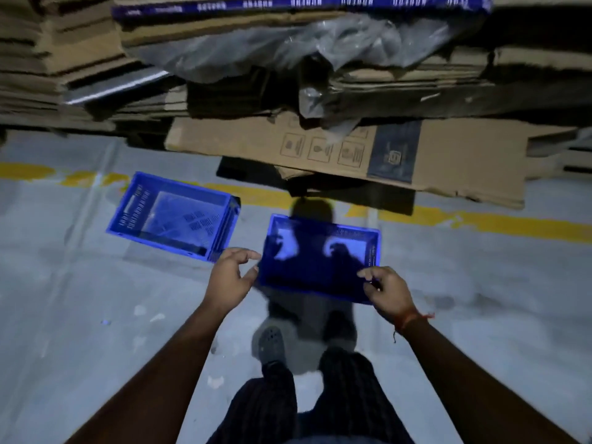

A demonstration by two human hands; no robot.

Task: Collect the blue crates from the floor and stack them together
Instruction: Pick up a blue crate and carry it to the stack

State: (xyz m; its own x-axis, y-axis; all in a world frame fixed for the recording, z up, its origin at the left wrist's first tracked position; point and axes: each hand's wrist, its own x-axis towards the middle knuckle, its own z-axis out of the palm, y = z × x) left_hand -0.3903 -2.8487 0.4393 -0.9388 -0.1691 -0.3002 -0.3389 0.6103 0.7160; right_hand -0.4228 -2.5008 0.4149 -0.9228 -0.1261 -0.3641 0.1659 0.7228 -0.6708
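Note:
Directly in front of me is a blue crate (320,261), open side up, with a dark shadow on the floor beneath it. My right hand (389,294) has its fingers curled on the crate's near right corner. My left hand (229,277) is at the crate's left wall with fingers spread, and I cannot tell whether it touches. A second blue crate (173,216) rests on the floor to the left, beside the yellow line, with layered rims showing along its right side.
Flattened cardboard sheets (352,149) and plastic wrap are piled high along the far side, overhanging the yellow floor line (480,222). The grey floor (96,315) stretches left and right. My legs and shoes (272,344) stand just behind the near crate.

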